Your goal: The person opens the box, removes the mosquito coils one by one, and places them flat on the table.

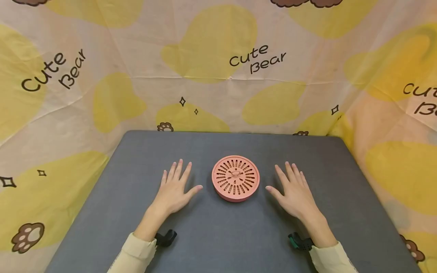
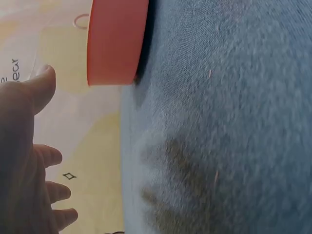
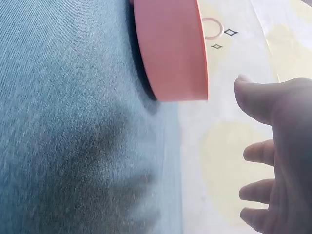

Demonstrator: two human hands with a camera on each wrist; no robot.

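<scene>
A shallow, round, pink container, apparently plastic, with a slotted top (image 1: 235, 181) sits flat on a table covered in blue-grey fabric (image 1: 235, 235). It stands between a person's two hands, probably set there so that both can reach it equally. Its broad base seems to keep it steady, and a small pink ring (image 1: 236, 173) rises from the centre of the top, where fingers could likely get at it.

The left hand (image 1: 173, 193) and right hand (image 1: 296, 193) hover palms down just above the fabric (their shadows fall beneath them), one on either side of the container, near it but not touching. Both are empty, with fingers extended and somewhat fanned, thumbs stretched inward towards the pink wall. The forearms angle in from the near edge, in cream sleeves (image 1: 134, 252), each wrist wearing a black mount (image 1: 166, 238).
</scene>
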